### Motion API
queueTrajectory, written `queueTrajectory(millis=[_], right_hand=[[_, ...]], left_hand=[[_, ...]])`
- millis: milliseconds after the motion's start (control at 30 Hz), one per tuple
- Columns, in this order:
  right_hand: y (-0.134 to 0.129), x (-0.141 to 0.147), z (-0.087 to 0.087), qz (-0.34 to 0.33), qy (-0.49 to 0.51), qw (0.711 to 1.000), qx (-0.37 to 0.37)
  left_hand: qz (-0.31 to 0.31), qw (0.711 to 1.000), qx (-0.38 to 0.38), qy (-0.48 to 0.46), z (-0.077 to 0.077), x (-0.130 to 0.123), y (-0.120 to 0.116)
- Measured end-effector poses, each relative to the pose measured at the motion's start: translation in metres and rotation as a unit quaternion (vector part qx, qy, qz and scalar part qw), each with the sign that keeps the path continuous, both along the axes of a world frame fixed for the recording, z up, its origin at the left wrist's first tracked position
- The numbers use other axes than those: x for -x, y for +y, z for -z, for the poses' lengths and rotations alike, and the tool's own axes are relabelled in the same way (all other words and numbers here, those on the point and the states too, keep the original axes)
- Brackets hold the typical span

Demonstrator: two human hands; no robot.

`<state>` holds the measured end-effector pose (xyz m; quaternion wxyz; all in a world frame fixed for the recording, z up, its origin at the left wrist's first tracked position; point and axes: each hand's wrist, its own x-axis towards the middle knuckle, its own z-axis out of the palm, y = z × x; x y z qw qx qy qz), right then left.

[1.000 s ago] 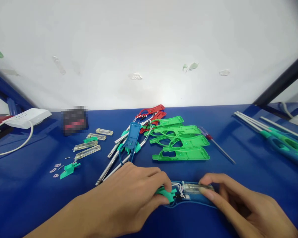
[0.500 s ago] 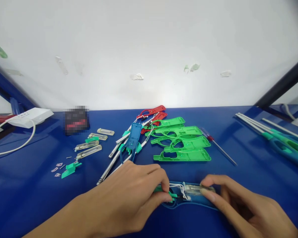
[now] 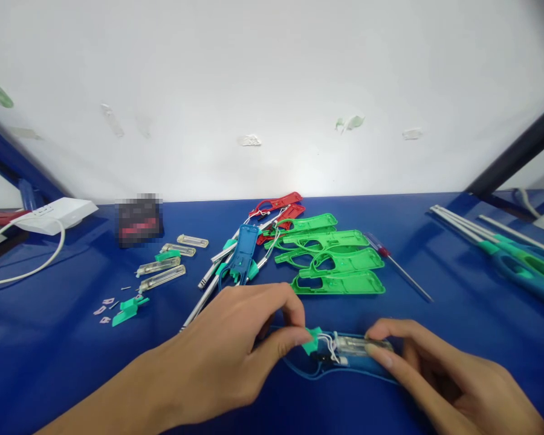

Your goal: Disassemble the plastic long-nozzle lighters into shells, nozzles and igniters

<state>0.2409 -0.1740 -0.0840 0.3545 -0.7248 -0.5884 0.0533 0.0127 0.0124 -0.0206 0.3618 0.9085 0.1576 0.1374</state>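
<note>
In front of me on the table lies a blue lighter shell half point(image 3: 367, 366), its inner side up. My left hand point(image 3: 245, 344) pinches a small green plastic trigger point(image 3: 314, 341) between thumb and index finger, lifted over the shell's finger-loop end. My right hand point(image 3: 448, 374) grips a clear fuel tank point(image 3: 352, 345) at its far end, thumb and index finger pressing it in the shell's handle. White wires point(image 3: 330, 345) run between the trigger area and the tank. Beside them sits a small black part point(image 3: 321, 357).
Several green shell halves point(image 3: 351, 283) lie behind my hands, with red shells point(image 3: 281, 203) and another blue shell point(image 3: 245, 246) near metal tubes point(image 3: 204, 302). A screwdriver point(image 3: 408, 277) and long lighters point(image 3: 517, 266) are rightward. Clear tanks point(image 3: 163, 278) and green triggers point(image 3: 129, 311) lie left.
My left hand has shifted slightly up and left, raising and tilting the green trigger out of the shell's loop area. The black part shows more now. My right hand stays in place.
</note>
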Motion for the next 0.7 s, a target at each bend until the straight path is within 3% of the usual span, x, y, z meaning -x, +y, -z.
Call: queueTrajectory(millis=[200, 300, 400, 500, 700], right_hand=[[0.001, -0.001, 0.0, -0.003, -0.012, 1.0, -0.004], [0.001, -0.001, 0.0, -0.009, -0.02, 1.0, -0.008], [0.001, -0.001, 0.0, -0.01, -0.026, 1.0, -0.009], [0.0, -0.002, 0.0, -0.008, -0.026, 1.0, -0.01], [-0.004, -0.002, 0.007, 0.009, 0.001, 1.0, 0.007]], left_hand=[[-0.137, 0.986, -0.056, -0.075, 0.0, -0.005, 0.009], [-0.238, 0.957, -0.135, -0.094, -0.002, -0.002, 0.024], [-0.306, 0.912, -0.268, -0.054, -0.001, 0.004, 0.045], [-0.323, 0.877, -0.357, 0.013, 0.005, 0.01, 0.062], [-0.275, 0.871, -0.404, 0.044, 0.015, 0.011, 0.062]])
